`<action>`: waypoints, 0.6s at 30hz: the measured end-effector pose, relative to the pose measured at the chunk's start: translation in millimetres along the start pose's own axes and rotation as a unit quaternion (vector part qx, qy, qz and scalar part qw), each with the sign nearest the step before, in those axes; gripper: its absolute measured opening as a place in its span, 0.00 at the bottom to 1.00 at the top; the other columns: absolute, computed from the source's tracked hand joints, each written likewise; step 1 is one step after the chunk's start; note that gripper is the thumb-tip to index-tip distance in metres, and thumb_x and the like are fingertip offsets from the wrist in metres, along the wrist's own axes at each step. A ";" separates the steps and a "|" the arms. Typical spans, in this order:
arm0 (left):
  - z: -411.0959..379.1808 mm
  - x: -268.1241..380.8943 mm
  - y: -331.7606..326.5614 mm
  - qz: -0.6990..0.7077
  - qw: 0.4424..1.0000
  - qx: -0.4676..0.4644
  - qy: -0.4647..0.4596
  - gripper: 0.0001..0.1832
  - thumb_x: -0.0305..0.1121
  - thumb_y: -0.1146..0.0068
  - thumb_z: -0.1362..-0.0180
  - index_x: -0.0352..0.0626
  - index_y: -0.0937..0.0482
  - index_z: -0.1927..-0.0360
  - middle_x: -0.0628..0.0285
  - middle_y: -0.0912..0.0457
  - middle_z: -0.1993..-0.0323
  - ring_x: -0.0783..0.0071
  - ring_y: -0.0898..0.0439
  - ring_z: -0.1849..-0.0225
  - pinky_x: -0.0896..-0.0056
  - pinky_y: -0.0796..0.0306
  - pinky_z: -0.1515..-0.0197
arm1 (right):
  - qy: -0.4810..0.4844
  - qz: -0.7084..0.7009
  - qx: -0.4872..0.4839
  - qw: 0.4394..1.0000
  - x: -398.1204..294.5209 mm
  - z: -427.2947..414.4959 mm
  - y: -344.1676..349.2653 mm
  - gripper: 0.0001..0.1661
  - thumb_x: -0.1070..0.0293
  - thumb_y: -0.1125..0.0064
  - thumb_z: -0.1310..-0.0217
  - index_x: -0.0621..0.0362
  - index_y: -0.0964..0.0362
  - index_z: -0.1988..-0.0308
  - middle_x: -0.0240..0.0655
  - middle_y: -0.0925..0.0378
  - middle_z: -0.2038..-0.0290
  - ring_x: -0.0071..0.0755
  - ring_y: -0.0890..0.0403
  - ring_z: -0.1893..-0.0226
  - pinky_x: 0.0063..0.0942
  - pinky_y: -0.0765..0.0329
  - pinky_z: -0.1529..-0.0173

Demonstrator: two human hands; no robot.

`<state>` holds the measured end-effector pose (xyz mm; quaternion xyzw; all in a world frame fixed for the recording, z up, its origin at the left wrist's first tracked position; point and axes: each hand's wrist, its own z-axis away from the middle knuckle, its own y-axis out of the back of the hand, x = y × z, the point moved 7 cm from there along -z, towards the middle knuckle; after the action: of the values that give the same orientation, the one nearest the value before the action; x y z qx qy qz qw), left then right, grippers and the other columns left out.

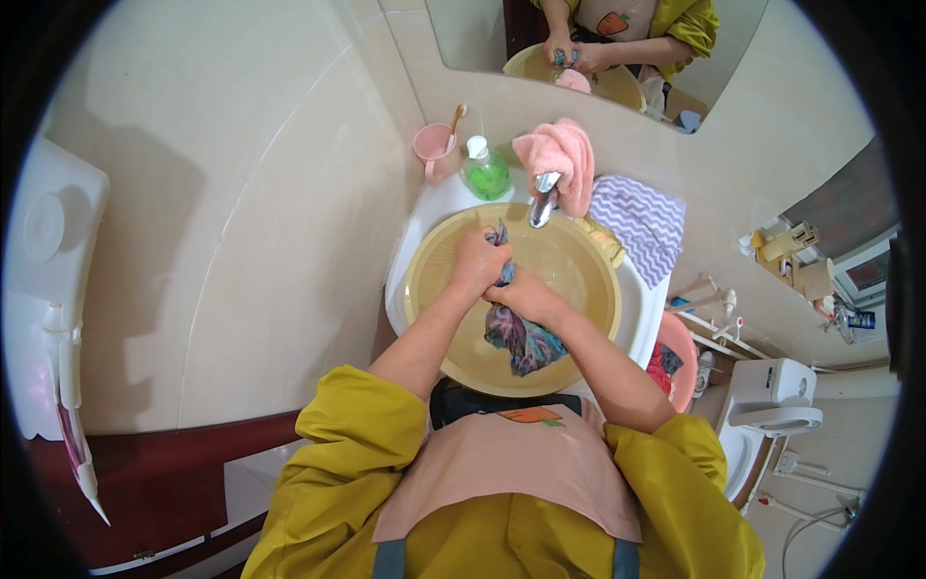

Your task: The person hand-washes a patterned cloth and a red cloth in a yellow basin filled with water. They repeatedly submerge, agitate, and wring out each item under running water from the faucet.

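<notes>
Both my hands grip a twisted, multicoloured patterned cloth above a round yellow plastic basin on a white washbasin. My left hand is closed round its upper end, whose tip sticks out past the fist. Just below and to the right, my right hand holds the middle, and the loose, crumpled part hangs from it towards me. Water appears to lie in the basin. Beyond the hands, a chrome tap reaches over the basin's far rim, with a pink towel draped behind it.
A green soap pump bottle and a pink cup with a toothbrush stand at the back left. A purple-and-white zigzag cloth and a yellow cloth lie to the right. Lower right is a pink tub holding cloths. A mirror hangs above.
</notes>
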<state>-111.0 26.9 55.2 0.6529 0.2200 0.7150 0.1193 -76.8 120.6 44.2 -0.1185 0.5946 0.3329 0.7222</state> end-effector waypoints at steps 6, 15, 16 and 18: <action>9.7 -15.9 -19.3 0.222 0.944 -0.167 0.176 0.13 0.33 0.47 0.53 0.37 0.30 0.64 0.59 0.24 0.68 0.73 0.25 0.70 0.70 0.30 0.69 | -0.130 -0.260 -0.073 0.954 5.9 25.5 -1.5 0.33 0.42 0.48 0.51 0.62 0.32 0.60 0.39 0.26 0.70 0.31 0.25 0.70 0.25 0.27 0.65; 42.9 72.3 -5.6 0.737 0.533 -0.416 -0.001 0.38 0.62 0.65 0.46 0.60 0.56 0.35 0.46 0.56 0.36 0.44 0.53 0.36 0.38 0.56 0.40 | -0.174 -0.688 -0.208 0.673 -26.2 24.9 -57.2 0.37 0.37 0.59 0.48 0.62 0.40 0.58 0.39 0.34 0.70 0.30 0.33 0.83 0.25 0.33 0.82; 47.6 82.2 2.9 0.774 0.484 -0.408 -0.005 0.34 0.60 0.61 0.46 0.57 0.46 0.39 0.49 0.44 0.40 0.50 0.45 0.38 0.39 0.57 0.39 | -0.155 -0.712 -0.237 0.642 -29.6 24.6 -58.5 0.38 0.36 0.59 0.48 0.62 0.41 0.57 0.39 0.34 0.69 0.30 0.34 0.83 0.25 0.34 0.83; 36.5 71.5 10.0 0.776 0.452 -0.434 -0.072 0.27 0.56 0.60 0.44 0.50 0.38 0.47 0.50 0.34 0.50 0.51 0.38 0.43 0.38 0.53 0.41 | -0.110 -0.749 -0.337 0.560 -53.4 32.7 -58.9 0.39 0.36 0.58 0.49 0.63 0.42 0.55 0.40 0.35 0.66 0.30 0.34 0.82 0.24 0.34 0.82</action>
<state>-82.4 56.7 124.8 0.4656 -0.7258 0.4645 -0.2018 -18.4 76.9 89.7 -0.7186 0.0524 -0.1410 0.6790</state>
